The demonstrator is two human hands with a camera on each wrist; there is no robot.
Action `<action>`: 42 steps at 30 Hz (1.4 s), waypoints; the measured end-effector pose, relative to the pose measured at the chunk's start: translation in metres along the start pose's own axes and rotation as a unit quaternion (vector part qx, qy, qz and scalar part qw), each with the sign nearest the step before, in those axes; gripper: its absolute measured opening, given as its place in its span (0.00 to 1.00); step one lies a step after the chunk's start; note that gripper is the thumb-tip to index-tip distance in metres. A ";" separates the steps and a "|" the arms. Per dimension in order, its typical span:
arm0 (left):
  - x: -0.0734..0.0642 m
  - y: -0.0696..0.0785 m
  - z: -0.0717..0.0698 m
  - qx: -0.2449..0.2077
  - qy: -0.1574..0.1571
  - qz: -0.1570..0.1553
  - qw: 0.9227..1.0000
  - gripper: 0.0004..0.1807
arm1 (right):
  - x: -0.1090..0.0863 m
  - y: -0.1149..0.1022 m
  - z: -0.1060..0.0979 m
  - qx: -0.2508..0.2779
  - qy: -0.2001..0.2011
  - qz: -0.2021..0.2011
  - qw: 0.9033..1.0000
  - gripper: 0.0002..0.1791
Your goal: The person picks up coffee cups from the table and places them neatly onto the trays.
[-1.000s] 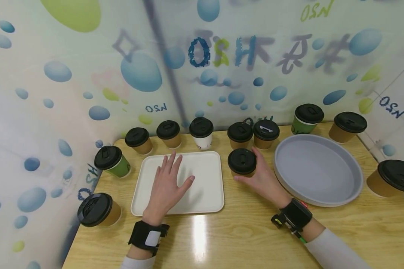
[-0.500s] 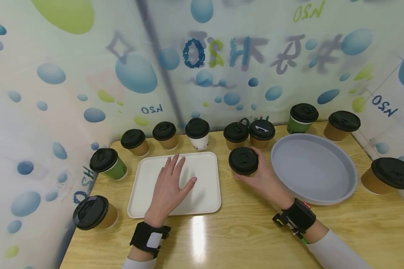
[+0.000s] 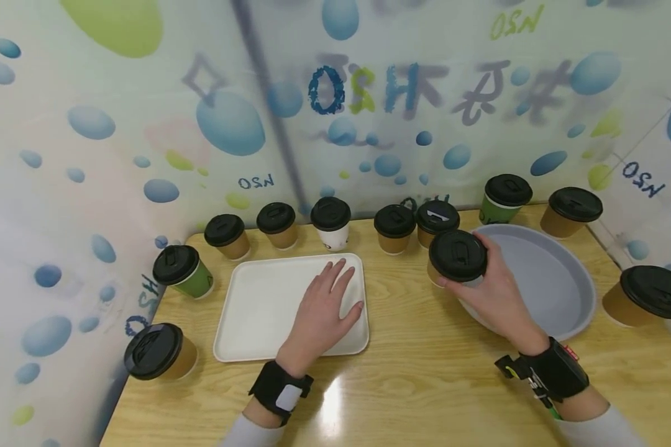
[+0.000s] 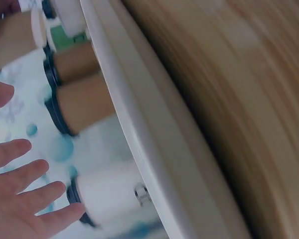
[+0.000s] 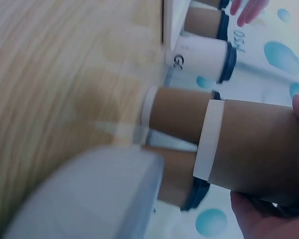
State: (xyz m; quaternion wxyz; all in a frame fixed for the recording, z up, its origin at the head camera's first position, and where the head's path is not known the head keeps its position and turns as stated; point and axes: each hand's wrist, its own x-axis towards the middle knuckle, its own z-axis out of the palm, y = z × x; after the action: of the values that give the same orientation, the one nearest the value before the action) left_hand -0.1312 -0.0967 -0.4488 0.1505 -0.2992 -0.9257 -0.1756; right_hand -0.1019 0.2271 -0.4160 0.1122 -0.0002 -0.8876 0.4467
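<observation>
My right hand [image 3: 500, 295] grips a brown paper coffee cup [image 5: 261, 149] with a black lid [image 3: 457, 255], fingers and thumb around its side. The cup is upright and raised, overlapping the left rim of the round grey tray [image 3: 584, 273] in the head view. Spread fingers of my left hand [image 3: 323, 313] hover over the right part of the white rectangular tray [image 3: 257, 310], holding nothing. In the left wrist view that hand [image 4: 20, 199] appears with its fingers apart, above the tray's edge [image 4: 134, 134].
Lidded cups line the back of the wooden table [image 3: 402, 385], among them a white cup [image 3: 333, 238] and a green cup [image 3: 499, 211]. Another green cup [image 3: 194, 282] and a large brown cup [image 3: 181, 360] stand left, a large brown cup [image 3: 629, 305] right. A patterned curtain [image 3: 291, 143] hangs behind.
My right hand has carried the coffee cup up and to the right, from beside the grey tray to over its left rim. My left hand has shifted right over the white tray.
</observation>
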 end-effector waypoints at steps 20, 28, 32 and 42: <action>0.050 0.127 0.065 0.043 -0.196 0.199 0.959 0.38 | 0.031 0.048 -0.058 -0.022 0.018 -0.005 1.000 0.56; 0.051 0.135 0.074 0.044 -0.226 0.187 0.955 0.44 | 0.049 0.058 -0.053 -0.085 -0.016 -0.018 0.996 0.57; 0.050 0.137 0.071 0.024 -0.271 0.169 0.947 0.47 | 0.052 0.059 -0.055 -0.090 -0.039 -0.009 0.995 0.56; 0.052 0.137 0.065 -0.009 -0.298 0.157 0.942 0.48 | 0.058 0.056 -0.052 -0.103 -0.080 0.010 0.991 0.59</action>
State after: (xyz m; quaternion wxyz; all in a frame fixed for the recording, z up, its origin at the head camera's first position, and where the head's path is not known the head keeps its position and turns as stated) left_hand -0.0996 0.0610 -0.4548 -0.1092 -0.4805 -0.8681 -0.0607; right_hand -0.1540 0.3083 -0.4188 0.0356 0.0149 -0.9351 0.3523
